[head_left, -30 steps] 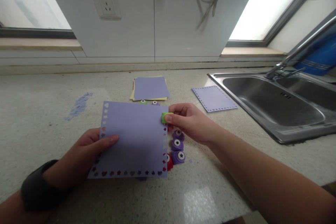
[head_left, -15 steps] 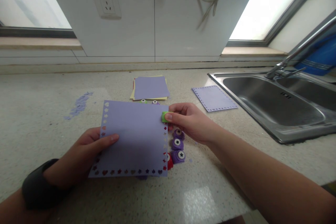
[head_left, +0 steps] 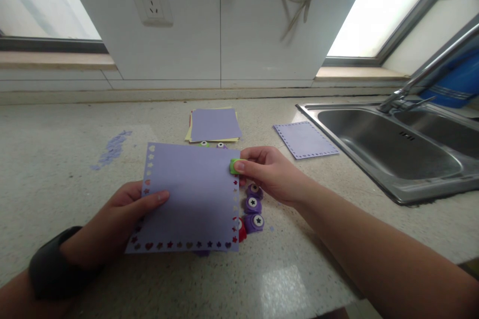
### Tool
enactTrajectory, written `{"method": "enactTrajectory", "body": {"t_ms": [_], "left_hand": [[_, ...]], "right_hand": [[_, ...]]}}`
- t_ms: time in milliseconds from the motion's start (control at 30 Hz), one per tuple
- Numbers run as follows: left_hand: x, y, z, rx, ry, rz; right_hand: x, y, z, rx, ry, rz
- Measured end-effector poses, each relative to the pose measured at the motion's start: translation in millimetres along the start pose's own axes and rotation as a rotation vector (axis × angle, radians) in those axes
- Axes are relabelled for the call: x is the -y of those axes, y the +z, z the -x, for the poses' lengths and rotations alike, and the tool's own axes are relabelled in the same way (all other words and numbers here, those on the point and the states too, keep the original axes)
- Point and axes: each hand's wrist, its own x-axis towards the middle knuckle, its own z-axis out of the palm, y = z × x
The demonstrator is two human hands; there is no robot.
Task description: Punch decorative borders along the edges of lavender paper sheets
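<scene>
While the lilac sheet (head_left: 190,194) is held tilted above the desk (head_left: 292,269), its left edge is pinched in the closed grip of the left hand (head_left: 116,219), thumb on top, and a green punch (head_left: 235,165) is clamped on its upper right edge in the tight grip of the right hand (head_left: 273,174). Punched shapes are seen along the sheet's left, bottom and right edges. Open desk is left toward the near edge and to the left, where lilac scraps (head_left: 112,149) are scattered. Just right of the sheet three purple punches (head_left: 253,204) are lined up, with one red punch (head_left: 241,230) partly hidden under the sheet's corner; two more punches are glimpsed behind its top edge. Farther back one paper stack (head_left: 215,125) is laid, and one bordered sheet (head_left: 305,139) is set near the steel sink (head_left: 374,144), over whose basin a tap (head_left: 422,76) is angled.
</scene>
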Motion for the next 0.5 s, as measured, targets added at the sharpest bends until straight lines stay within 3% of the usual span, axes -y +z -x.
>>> {"method": "enactTrajectory", "body": {"t_ms": [367,500], "left_hand": [[1.8,0.2,2.0,-0.014,0.017,-0.013],[7.7,-3.9,3.8,-0.067,0.102,-0.058]], "right_hand": [[0.5,5.2,2.6,-0.045,0.031,-0.146],[5.2,8.7,7.1,-0.064,0.033,-0.187]]}}
